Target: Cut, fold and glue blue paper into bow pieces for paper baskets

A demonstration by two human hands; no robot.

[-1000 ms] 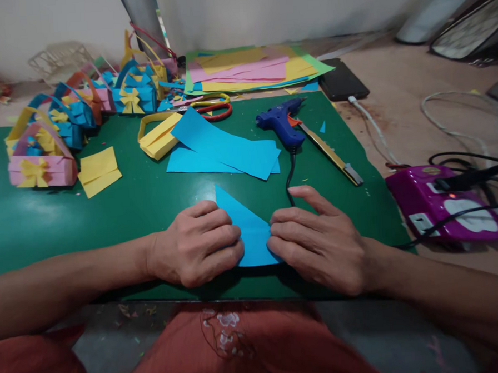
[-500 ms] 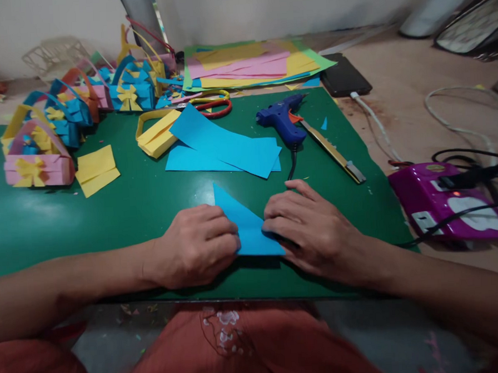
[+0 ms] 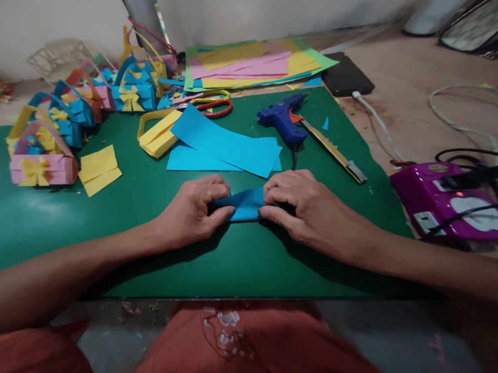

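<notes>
A folded piece of blue paper (image 3: 245,205) is stretched between my two hands over the green mat (image 3: 187,273). My left hand (image 3: 202,207) pinches its left end, thumb in front and fingers behind. At the right end, my right hand (image 3: 302,203) grips it the same way. The paper's ends are hidden by my fingers. Just beyond the hands lie two overlapping blue paper sheets (image 3: 234,145). A small yellow paper basket (image 3: 160,135) touches their left side. Behind my right hand rests a blue glue gun (image 3: 282,118).
A yellow cutter knife (image 3: 334,151) lies by the glue gun. Red-and-yellow scissors (image 3: 215,106) sit further back. Finished paper baskets (image 3: 43,169) crowd the left. Coloured sheets (image 3: 242,64) and a phone (image 3: 347,75) are at the back. A purple power box (image 3: 450,204) with cables stands right.
Both hands have moved away from me, lifting the near edge of the blue paper. It showed as a triangular shape before and now appears as a narrow folded strip.
</notes>
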